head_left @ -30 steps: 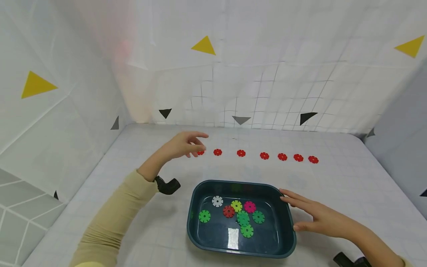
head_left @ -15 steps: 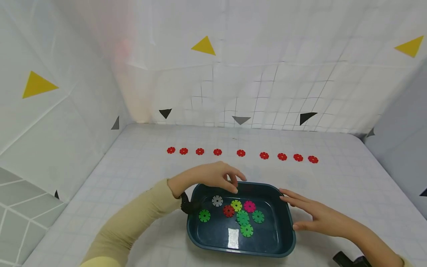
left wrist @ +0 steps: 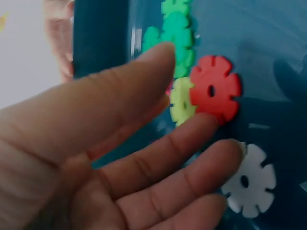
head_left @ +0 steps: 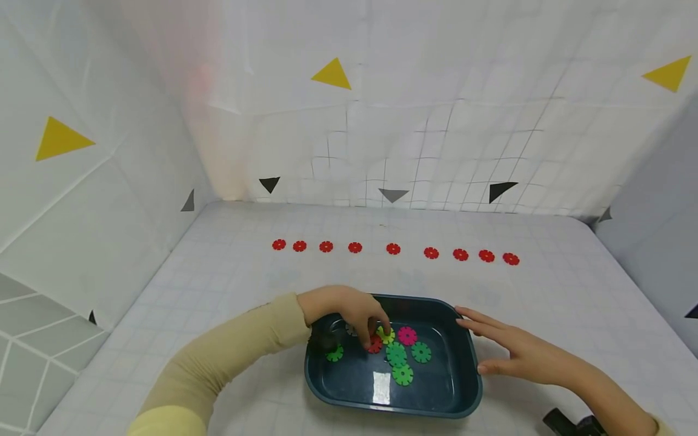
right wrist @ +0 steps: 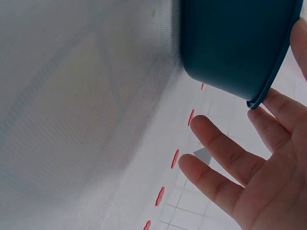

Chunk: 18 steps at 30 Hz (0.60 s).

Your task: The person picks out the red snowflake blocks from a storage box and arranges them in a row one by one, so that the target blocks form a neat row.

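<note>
A dark teal plastic tub (head_left: 436, 396) holds several notched plastic discs. My left hand (head_left: 361, 312) reaches down into it, over a red notched disc (left wrist: 214, 91). Thumb and fingers stand apart in the left wrist view, fingertips right at that disc's edge. A yellow disc (left wrist: 181, 101) lies partly under the red one, and a white disc (left wrist: 253, 181) is close by the fingers. Green discs (head_left: 403, 374) and a pink disc (head_left: 407, 335) lie further right. My right hand (head_left: 520, 351) rests on the tub's right rim with extended fingers, its lower fingers free in the right wrist view.
Several red discs (head_left: 393, 249) lie spaced out in a row across the white-covered table (head_left: 245, 387), beyond the tub. White sheet walls (head_left: 436, 145) with yellow and black triangles stand at the back and sides.
My left hand has come back from the left part of the red row, where more red discs now show, and down into the tub. My right hand stays at the rim.
</note>
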### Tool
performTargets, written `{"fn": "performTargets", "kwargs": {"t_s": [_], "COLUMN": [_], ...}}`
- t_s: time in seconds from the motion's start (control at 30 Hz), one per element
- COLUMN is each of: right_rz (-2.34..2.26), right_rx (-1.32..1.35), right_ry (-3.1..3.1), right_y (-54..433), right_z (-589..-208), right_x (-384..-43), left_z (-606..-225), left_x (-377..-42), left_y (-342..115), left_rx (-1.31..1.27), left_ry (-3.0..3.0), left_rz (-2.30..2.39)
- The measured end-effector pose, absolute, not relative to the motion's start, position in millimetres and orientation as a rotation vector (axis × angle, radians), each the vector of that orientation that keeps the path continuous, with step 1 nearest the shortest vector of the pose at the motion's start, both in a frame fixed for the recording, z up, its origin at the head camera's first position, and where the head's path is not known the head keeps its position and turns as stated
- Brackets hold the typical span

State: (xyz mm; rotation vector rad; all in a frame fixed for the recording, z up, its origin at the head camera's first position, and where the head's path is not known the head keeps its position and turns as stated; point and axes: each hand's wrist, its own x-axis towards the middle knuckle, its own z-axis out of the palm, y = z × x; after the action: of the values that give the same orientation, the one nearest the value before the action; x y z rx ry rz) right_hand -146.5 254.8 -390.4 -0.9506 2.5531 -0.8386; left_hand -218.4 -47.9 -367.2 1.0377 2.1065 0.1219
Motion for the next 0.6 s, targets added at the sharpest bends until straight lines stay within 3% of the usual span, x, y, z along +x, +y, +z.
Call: {"fn": "performTargets", "kwargs": {"t_s": [0.6], "right_rz": [-0.813], "right_rx": [-0.986], "right_ry": [2.564], "right_y": [254.8], "right_z": [-389.7], "right_x": [-144.9], "left_z": [-392.6], "left_x": [-212.0], "left_y": [-36.9], "left_rx": [1.044], "left_ry": [2.152], "left_rz": [0.167]}}
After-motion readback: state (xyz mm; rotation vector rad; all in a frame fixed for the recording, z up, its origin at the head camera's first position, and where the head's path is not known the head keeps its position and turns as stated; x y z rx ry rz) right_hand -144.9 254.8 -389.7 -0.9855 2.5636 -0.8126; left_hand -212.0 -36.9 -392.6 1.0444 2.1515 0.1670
